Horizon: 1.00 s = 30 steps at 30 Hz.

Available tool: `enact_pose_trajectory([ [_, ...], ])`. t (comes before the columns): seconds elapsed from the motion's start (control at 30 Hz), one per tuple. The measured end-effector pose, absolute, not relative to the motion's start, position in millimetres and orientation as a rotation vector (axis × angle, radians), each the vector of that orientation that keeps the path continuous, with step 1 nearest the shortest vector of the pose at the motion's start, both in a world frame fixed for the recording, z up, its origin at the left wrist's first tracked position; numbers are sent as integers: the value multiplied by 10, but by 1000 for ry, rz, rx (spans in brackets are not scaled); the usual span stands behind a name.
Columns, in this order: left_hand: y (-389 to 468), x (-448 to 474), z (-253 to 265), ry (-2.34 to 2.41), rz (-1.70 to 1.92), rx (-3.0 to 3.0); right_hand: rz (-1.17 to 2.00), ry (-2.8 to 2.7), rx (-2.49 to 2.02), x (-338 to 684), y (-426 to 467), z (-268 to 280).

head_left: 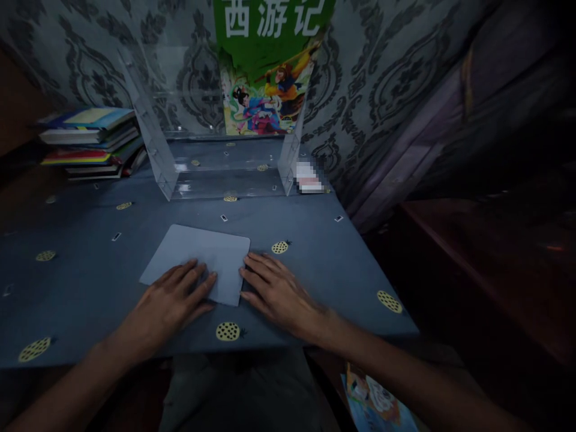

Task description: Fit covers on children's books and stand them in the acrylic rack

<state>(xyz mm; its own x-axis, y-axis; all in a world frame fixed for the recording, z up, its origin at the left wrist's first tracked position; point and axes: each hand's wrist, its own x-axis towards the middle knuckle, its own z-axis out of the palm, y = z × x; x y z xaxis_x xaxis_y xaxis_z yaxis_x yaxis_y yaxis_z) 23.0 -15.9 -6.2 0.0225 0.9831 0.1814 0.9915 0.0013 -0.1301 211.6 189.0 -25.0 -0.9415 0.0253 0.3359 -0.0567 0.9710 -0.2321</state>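
A plain pale panel with rounded corners, perhaps a thin book or a card [198, 246], lies flat and slightly turned on the blue tablecloth [315, 234]. Across its front left part rests my left hand [180, 294], fingers spread and pressed flat on the surface. My right hand [274, 291] lies beside the right edge, its outstretched fingertips touching that edge. Neither hand grips anything. Beyond them stands a clear plastic book rack [155, 147]. A green picture book [270, 72] with large white characters stands upright at its back.
At the back left is a stack of several books [87, 141]. A blurred-out small item [310, 177] lies right of the rack. Patterned wallpaper [382, 78] and a curtain [405, 162] border the table. Below the table's front edge, a colourful book or bag [378, 402] shows partly.
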Motion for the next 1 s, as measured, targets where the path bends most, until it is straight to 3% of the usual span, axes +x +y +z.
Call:
enact_pose_trajectory([
  [0.57, -191, 131, -188, -1673, -17, -2067, 448, -2896, -110, 1502, 2129, -147],
  [0.8, 101, 54, 65, -1517, -309, -1990, 872, -2765, -51, 1613, 2305, -130],
  [1.0, 338, -69, 312, -1841, -655, -1804, 1470, -2412, -11, 1652, 2439, -115],
])
